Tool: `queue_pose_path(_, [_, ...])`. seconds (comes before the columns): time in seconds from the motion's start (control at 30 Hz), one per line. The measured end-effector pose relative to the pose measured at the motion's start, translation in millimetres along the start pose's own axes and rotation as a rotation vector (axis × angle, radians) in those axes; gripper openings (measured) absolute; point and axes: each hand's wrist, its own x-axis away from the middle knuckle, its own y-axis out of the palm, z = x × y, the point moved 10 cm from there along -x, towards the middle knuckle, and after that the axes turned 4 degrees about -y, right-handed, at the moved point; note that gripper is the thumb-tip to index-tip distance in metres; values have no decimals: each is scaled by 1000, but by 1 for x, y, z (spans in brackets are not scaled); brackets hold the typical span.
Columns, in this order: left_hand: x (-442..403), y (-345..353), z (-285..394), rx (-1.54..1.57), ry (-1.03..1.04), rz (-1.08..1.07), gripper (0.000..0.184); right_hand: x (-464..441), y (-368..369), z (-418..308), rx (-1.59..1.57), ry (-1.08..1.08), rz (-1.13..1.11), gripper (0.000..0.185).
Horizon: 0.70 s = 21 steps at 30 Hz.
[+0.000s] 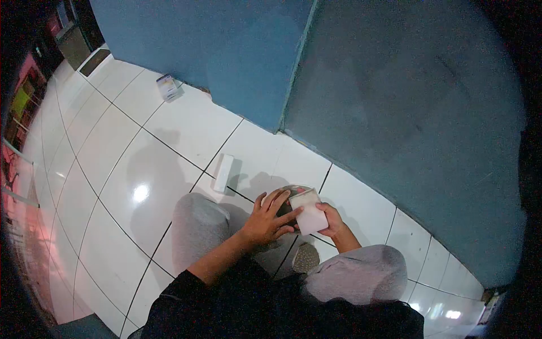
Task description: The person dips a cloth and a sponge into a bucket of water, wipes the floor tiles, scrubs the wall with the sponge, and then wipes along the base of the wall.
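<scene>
My right hand [330, 219] grips a small white box [309, 217] by its right side, with the thumb on the face turned to me. The box is tilted over a round, dark-looking bowl [289, 204], whose rim shows behind it. Some reddish bits are visible in the bowl, too small to name. My left hand [268, 217] is spread at the bowl's left side, and one fingertip reaches the lower left edge of the box. On the floor to the left lies a slim white box [224, 173]. The box and my hand hide much of the bowl's inside.
A small printed pack [167, 88] sits on the white tiled floor [124, 141] by the blue wall [209, 39]. A grey wall [406, 113] runs along the right. My bent knees flank the bowl, and a patterned sole [305, 257] shows below it.
</scene>
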Motion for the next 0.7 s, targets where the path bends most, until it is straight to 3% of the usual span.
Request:
queue_pose_path(0.27, [2,12,-2,-123,-15,-35,57,6,22,-12,117,-45,22,67])
queue_pose_path(0.37, [5,21,-14,-18,-44,-55,54,-2,2,-17,320,-61,218,66])
queue_pose_path(0.47, [3,9,-34,132,-138,67,52,-7,27,-41,546,-143,107,64])
queue_pose_path(0.5, [5,1,-52,276,-254,175,47,-11,22,-37,544,-149,108,64])
queue_pose_path(0.57, [11,-2,-75,419,-370,280,44,-27,25,-41,1451,-411,29,65])
queue_pose_path(0.6, [18,0,-92,447,-489,325,41,-37,21,-25,1494,-391,-110,66])
queue_pose_path(0.7, [28,4,-113,522,-678,341,36,-27,52,-13,1955,-315,-30,63])
